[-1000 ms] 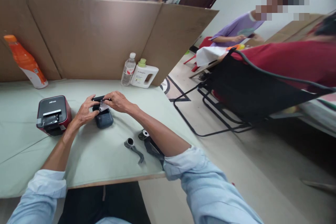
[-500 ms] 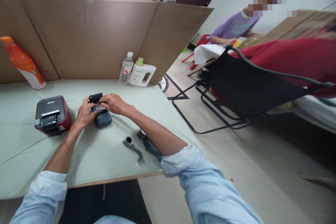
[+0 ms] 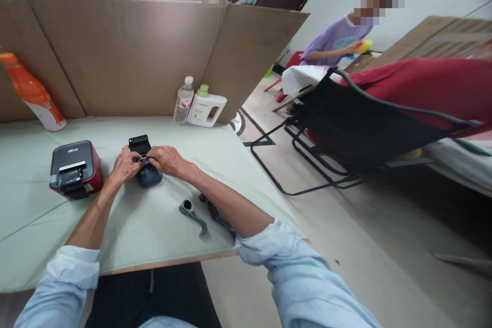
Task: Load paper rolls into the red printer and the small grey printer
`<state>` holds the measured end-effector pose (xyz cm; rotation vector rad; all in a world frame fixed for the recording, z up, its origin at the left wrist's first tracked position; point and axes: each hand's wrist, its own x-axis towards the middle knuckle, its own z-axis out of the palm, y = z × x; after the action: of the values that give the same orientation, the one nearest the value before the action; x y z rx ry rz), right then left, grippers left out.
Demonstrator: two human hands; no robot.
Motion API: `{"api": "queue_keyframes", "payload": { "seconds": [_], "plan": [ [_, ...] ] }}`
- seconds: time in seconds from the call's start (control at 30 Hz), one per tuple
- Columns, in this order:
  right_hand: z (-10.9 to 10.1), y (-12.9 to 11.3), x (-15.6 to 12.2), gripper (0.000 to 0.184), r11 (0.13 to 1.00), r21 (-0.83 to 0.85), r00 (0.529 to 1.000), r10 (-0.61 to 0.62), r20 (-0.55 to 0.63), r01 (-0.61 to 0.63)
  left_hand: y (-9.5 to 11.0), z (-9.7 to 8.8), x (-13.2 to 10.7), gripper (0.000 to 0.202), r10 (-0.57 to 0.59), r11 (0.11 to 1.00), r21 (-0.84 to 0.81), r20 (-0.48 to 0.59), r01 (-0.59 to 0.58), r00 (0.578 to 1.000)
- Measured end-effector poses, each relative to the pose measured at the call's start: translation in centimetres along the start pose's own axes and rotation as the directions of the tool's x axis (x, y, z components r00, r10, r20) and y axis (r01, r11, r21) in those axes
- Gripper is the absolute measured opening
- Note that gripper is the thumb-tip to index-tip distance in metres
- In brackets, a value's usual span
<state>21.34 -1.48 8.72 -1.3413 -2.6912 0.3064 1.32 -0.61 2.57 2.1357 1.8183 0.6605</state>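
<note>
Head view: the person's 2 hands meet at a dark flip-lid device (image 3: 149,177) on the green-covered table (image 3: 154,230), its black lid (image 3: 139,143) raised. The left hand (image 3: 125,165) and right hand (image 3: 165,159) have their fingertips drawn close over its middle, perhaps on a thin strip; I cannot tell how firmly either grips. A red-and-black label printer (image 3: 74,164) sits left of the left hand.
</note>
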Motion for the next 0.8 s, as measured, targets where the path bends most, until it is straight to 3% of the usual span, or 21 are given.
{"api": "queue_keyframes", "payload": {
  "seconds": [0.13, 0.27, 0.53, 0.8],
  "plan": [
    [0.0, -0.2, 0.3, 0.031, 1.0, -0.017, 1.0, 0.013, 0.023, -0.013, 0.3, -0.3, 0.6, 0.027, -0.028, 0.998, 0.063, 0.099, 0.022, 0.995],
    [0.0, -0.5, -0.3, 0.03, 1.0, -0.022, 1.0, 0.005, 0.03, -0.005, 0.0, -0.2, 0.5, 0.029, -0.013, 0.998, 0.055, 0.116, 0.007, 0.993],
    [0.7, -1.5, -2.3, 0.03, 0.994, -0.109, 0.999, -0.03, 0.011, 0.031, -1.9, 1.2, 0.1, 0.033, 0.091, 0.99, -0.105, -0.012, -0.092, 0.996],
    [1.2, -2.4, -2.7, 0.031, 0.988, -0.151, 0.999, -0.024, 0.03, 0.028, -2.9, 0.9, 1.8, 0.037, 0.19, 0.955, -0.24, 0.054, -0.172, 0.98]
  ]
}}
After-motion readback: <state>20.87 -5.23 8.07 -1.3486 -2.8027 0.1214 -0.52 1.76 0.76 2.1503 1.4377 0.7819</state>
